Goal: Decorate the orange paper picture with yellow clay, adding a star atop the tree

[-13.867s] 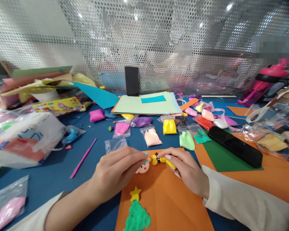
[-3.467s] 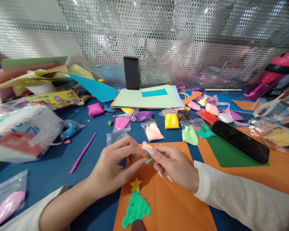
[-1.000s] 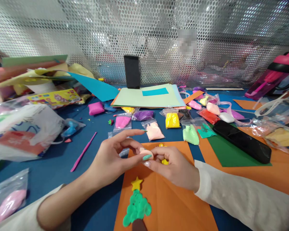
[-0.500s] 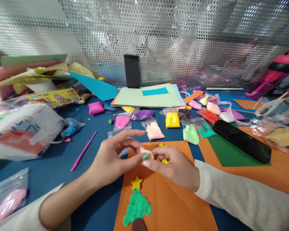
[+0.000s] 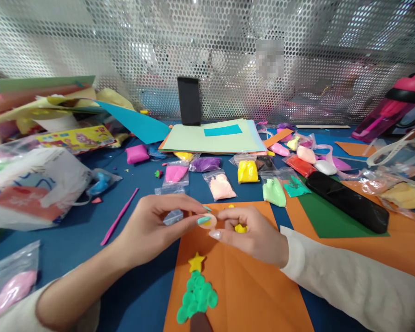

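Note:
Between the thumb and fingers of my left hand [image 5: 162, 226] is a small flat peach-coloured clay disc [image 5: 212, 222] with yellow on its face, partly covered by a nail. My right hand [image 5: 252, 233] is at the disc's right edge, its thumb and index finger parted; whether they touch the rim is hard to see. Both hands are above an orange paper sheet [image 5: 249, 295]. On that sheet lies a green clay tree [image 5: 197, 295] with a brown trunk and a yellow star [image 5: 197, 262] at its top. More yellow clay [image 5: 240, 228] shows behind my right fingers.
Clay packets, including a peach one [image 5: 221, 186] and a yellow one [image 5: 248, 171], lie beyond my hands. A pink tool [image 5: 120, 216] rests at left near a white bag [image 5: 38, 189]. A black phone [image 5: 347, 203] lies right; another phone [image 5: 189, 101] stands behind stacked paper [image 5: 190, 138].
My left index finger has come down onto the disc, which has shifted slightly left. My right thumb and index finger have opened from around it.

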Demonstrator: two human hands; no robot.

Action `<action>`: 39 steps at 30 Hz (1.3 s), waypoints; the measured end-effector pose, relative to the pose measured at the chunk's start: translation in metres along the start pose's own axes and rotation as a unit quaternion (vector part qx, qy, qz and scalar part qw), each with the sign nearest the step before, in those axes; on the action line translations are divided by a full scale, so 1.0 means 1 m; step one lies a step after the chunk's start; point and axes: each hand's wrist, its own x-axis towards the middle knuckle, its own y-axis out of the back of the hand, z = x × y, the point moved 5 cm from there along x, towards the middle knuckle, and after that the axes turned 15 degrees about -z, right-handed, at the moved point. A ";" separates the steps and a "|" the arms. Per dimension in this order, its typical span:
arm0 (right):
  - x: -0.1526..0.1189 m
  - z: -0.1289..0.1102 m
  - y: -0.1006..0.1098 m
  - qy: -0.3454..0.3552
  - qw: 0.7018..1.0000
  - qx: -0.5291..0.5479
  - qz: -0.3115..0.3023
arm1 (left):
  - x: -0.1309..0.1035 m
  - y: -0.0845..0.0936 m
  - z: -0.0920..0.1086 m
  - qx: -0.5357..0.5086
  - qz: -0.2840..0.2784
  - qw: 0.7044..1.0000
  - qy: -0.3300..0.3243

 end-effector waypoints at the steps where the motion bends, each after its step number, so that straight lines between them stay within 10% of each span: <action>1: -0.001 0.000 0.003 0.003 1.000 -0.002 0.013 | -0.002 0.005 0.003 0.014 0.013 1.000 -0.013; 8: -0.006 0.002 0.019 0.022 0.992 -0.023 0.122 | -0.003 0.004 0.005 0.121 0.005 0.990 -0.071; 27: -0.002 0.004 0.020 0.017 0.994 0.021 0.107 | 0.007 -0.014 -0.010 0.293 -0.190 0.934 -0.070; 39: -0.001 0.005 0.019 0.019 0.994 0.028 0.102 | 0.008 -0.012 -0.013 0.287 -0.170 0.942 -0.038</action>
